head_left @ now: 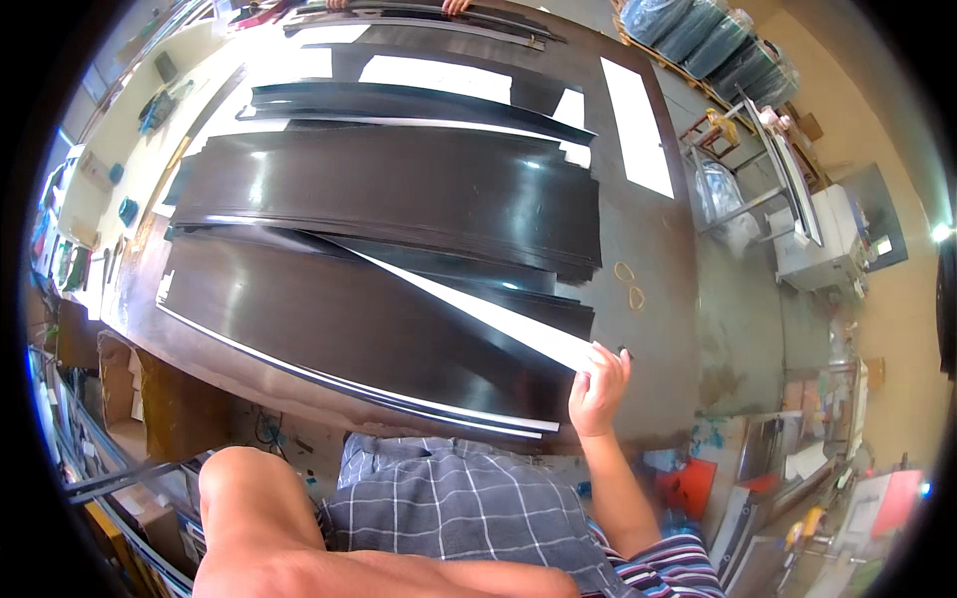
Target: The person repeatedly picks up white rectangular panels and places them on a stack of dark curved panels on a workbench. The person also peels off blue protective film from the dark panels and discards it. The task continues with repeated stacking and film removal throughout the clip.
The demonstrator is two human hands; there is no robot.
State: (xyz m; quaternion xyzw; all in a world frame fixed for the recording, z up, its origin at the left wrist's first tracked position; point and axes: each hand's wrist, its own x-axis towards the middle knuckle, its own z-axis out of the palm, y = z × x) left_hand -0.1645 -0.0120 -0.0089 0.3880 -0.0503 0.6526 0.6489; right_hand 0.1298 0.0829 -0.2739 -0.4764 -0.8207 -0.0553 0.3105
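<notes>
My right hand [598, 389] pinches the near right corner of a long white strip [478, 314], seemingly the lifted edge of a thin black sheet. The strip slants across a stack of glossy dark sheets [329, 319] and narrows toward the far left. White edges show along the near side of that stack. Just beyond it lies a second dark stack [399, 184]. Of my left side only a bent bare arm [254, 498] shows at the lower edge; my left hand is out of sight.
The sheets lie on a large dark table [653, 289]. Two yellowish rings [635, 297] and a white panel [638, 125] are to the right. Another person's hands [456, 6] touch dark strips at the far edge. A cardboard box [164, 394] stands at the near left, wrapped rolls [698, 40] at far right.
</notes>
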